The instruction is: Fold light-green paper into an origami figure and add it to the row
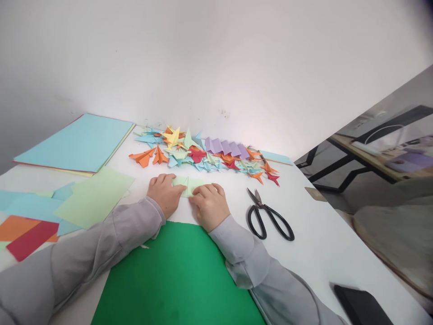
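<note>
A small pale green paper [188, 185] with a crease down its middle lies on the white table between my hands. The thumb of my left hand [166, 194] presses on its left part, and the other fingers rest curled beside it. My right hand [210, 205] has its fingertips on the right part of the paper, fingers bent. Both hands are pressing the paper against the table. Below them a large green sheet [179, 280] lies partly under my forearms. Black-handled scissors [269, 216] lie partly open to the right of my right hand.
Many folded paper pieces [196, 155] are piled along the wall. Large blue sheets [79, 142] lie stacked at the back left, with loose coloured paper [96, 196] in front. A black phone-like object [361, 304] lies at the lower right, near the table's edge.
</note>
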Tool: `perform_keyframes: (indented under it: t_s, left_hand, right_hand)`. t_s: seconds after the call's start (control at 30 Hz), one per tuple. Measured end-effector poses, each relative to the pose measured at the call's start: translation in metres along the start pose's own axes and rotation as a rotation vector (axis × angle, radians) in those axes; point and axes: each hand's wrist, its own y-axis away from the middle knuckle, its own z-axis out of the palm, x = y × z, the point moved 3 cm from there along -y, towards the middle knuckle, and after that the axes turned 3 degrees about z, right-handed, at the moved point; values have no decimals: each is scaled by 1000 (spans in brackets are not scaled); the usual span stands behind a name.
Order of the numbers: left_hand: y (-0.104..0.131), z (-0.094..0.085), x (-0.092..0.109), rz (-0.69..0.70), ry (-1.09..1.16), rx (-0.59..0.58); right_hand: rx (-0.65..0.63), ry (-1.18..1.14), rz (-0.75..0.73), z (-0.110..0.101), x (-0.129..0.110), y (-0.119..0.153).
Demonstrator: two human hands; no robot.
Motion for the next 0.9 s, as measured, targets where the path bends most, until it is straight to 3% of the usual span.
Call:
perform_keyframes:
  t_s: [0.13,0.23,0.37,0.6,0.9]
  left_hand:
    - [-1,3,1,59,-23,60]
    - [-1,8,4,237,37,111]
    - [1,11,10,478,125,9]
    - [6,-5,15,468,64,-99]
    - [7,-1,11,462,50,-117]
  right_hand:
    - [-15,81,-30,-3,-4,-1]
    - [-38,100,-28,-3,-5,-2]
    - [-96,111,-15,-4,-7,-2]
    - [-105,150,19,-7,-22,5]
    - [-121,144,136,-17,-26,4]
